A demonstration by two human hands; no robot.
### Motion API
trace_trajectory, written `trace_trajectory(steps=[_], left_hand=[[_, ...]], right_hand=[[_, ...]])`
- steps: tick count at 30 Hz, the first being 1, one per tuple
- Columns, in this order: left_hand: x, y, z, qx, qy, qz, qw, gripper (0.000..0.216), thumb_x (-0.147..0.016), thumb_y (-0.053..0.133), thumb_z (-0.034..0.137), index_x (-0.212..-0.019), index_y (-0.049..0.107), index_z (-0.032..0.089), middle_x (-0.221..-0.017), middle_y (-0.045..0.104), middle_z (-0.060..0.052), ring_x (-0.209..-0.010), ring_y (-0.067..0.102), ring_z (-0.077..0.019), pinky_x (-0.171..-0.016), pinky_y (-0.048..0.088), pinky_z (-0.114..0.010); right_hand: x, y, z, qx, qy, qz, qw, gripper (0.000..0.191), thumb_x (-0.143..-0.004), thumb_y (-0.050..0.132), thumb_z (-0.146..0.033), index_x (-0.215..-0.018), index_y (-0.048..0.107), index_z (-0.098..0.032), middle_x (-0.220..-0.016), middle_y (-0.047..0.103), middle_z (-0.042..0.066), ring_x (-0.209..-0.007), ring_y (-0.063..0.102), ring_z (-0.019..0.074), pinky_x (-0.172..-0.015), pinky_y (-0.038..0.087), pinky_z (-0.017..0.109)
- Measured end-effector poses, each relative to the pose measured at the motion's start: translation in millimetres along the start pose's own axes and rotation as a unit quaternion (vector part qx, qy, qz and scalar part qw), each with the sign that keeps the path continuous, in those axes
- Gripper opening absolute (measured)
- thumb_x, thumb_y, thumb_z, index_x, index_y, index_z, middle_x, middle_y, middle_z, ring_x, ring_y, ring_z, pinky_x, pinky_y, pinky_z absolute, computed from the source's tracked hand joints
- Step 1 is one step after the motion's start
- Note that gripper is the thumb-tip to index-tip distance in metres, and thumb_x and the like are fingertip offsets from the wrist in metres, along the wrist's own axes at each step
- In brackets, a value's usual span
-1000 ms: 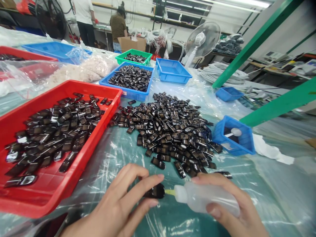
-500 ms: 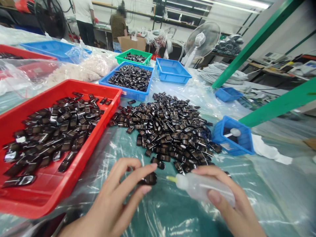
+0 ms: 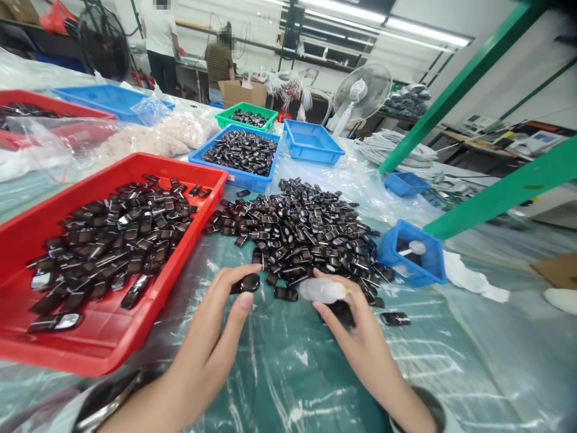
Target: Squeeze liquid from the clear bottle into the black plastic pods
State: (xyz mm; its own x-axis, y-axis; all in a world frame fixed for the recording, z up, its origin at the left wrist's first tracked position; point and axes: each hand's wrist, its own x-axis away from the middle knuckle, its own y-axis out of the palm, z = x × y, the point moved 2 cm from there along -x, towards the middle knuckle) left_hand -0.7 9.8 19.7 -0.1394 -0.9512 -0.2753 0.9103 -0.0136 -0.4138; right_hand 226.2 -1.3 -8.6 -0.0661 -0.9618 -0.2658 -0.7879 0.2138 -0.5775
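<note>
Between the thumb and fingers of my left hand point(image 3: 216, 325) is a small glossy black plastic piece point(image 3: 246, 284) with a rounded end. My right hand point(image 3: 356, 322) grips a translucent squeeze bottle point(image 3: 321, 290), which lies sideways with its yellowish nozzle toward my palm. Below the bottle another black piece shows within the curve of that hand; whether it is held or rests on the table I cannot tell. Just beyond both hands spreads a large heap of similar black pieces point(image 3: 306, 228), and one loose piece point(image 3: 395, 319) lies right of my right hand.
On the left stands a red tray point(image 3: 180, 264) with many black pieces. Farther back are a blue tray point(image 3: 252, 182) and a green tray point(image 3: 220, 123) of pieces. A small blue bin point(image 3: 419, 273) holds a white spoon-like object. Green posts point(image 3: 473, 198) rise at right.
The squeeze bottle has swung round in my right hand, its nozzle now facing right instead of left. My left hand has moved left and up with the black piece.
</note>
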Motion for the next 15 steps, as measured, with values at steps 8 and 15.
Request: trace_trajectory(steps=[8,15], left_hand=[[-2,0,-1,0.052,-0.038,0.002,0.998,0.024,-0.101,0.035,0.038,-0.122,0.045,0.041,-0.117,0.056,0.005,-0.11,0.053,-0.0147,-0.099,0.039,-0.029],[5,-4,1,0.045,0.021,0.043,0.998,0.027,-0.102,0.032,0.033,-0.126,0.043,0.038,-0.114,0.053,0.003,-0.109,0.05,-0.0129,-0.099,0.037,-0.023]], right_hand=[[12,-6,-5,0.037,-0.061,0.179,0.981,0.042,-0.079,0.071,-0.028,-0.11,0.042,-0.024,-0.099,0.048,0.004,-0.084,0.047,0.0209,-0.076,0.041,0.037],[20,14,-36,0.071,-0.199,0.03,0.977,0.013,-0.087,0.06,-0.012,-0.092,0.055,-0.024,-0.08,0.058,-0.001,-0.073,0.058,0.016,-0.064,0.048,0.027]])
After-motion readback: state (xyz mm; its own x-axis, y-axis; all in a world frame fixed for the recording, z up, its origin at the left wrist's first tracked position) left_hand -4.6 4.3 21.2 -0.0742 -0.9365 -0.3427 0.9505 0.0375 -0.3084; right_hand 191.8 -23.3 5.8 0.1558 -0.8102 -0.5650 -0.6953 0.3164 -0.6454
